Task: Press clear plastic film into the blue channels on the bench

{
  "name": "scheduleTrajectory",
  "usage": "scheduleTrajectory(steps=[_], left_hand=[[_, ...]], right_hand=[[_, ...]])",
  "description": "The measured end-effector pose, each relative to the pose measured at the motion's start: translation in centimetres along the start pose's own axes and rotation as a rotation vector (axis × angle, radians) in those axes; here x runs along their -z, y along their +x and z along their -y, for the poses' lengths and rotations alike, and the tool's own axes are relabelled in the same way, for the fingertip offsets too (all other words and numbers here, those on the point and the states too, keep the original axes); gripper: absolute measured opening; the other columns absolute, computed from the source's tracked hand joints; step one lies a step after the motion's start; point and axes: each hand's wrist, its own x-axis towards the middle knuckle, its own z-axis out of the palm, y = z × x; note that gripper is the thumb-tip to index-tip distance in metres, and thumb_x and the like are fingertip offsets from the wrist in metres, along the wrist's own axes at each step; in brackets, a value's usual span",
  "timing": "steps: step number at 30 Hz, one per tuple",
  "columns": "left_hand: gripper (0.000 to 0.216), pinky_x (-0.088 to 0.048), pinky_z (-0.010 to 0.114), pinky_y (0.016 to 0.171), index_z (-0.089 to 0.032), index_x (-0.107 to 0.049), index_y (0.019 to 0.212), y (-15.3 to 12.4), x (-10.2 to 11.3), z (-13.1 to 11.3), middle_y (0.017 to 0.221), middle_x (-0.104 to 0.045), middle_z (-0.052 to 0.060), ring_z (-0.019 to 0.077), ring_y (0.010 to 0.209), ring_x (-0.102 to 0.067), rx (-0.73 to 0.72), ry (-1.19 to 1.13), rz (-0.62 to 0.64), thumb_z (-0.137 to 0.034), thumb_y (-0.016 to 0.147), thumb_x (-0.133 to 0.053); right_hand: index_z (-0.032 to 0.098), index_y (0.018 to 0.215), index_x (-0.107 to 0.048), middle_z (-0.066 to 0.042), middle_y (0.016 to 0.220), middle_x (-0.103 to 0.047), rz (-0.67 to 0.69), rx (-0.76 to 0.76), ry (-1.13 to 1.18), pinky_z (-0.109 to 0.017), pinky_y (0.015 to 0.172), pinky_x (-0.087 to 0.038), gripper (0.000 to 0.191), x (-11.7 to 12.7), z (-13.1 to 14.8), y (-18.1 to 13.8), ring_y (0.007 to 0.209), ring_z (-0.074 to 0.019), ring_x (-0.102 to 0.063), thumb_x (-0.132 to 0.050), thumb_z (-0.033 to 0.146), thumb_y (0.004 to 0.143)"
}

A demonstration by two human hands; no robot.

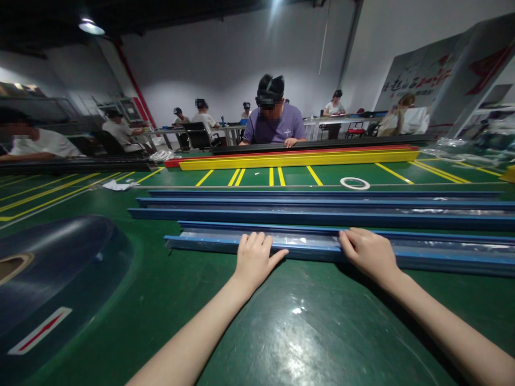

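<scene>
- Under our palms lay the nearest blue rail (209, 244), running crosswise past both hands on the green table (306, 321).
- Our left hand (254, 256) rested flat on it, fingers together and thumb splayed towards the right hand; it pinched nothing.
- Our right hand (368, 252) pressed down the same way a little further along, fingers laid over the rail's top.
- Between and beyond the hands, a clear film (306, 240) covered that rail. We judged the covering well on at the top face, but could not tell whether it went underneath.
- Just beyond our fingertips lay more blue rails (322, 206), side by side. Film glinted on one off to the right, and the others looked bare to us.
- Further out sat a white tape ring (354, 183), ahead of the right hand.
- Beyond that, a yellow rail (298, 160) lay before a person in a purple shirt (276, 126) bearing a small white cross mark.
- Left of the left hand, a dark roll (52, 268) carried a red-and-white strip without letters we could read.
- Far off to the right, a banner (422, 75) showed red characters, too blurred to read.
</scene>
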Motion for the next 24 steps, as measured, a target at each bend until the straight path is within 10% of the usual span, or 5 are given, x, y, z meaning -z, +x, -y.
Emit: scheduleTrajectory(steps=[24], left_hand=[[0.034, -0.035, 0.037, 0.081, -0.017, -0.06, 0.092, -0.02, 0.02, 0.06, 0.104, -0.063, 0.006, 0.0217, 0.098, -0.054, 0.007, -0.177, -0.007, -0.047, 0.08, -0.049]], right_hand=[[0.017, 0.052, -0.056, -0.003, 0.056, -0.058, -0.014, 0.012, -0.014, -0.023, 0.049, -0.024, 0.045, -0.12, -0.01, -0.1, 0.053, -0.0104, -0.05, -0.031, 0.035, 0.085]])
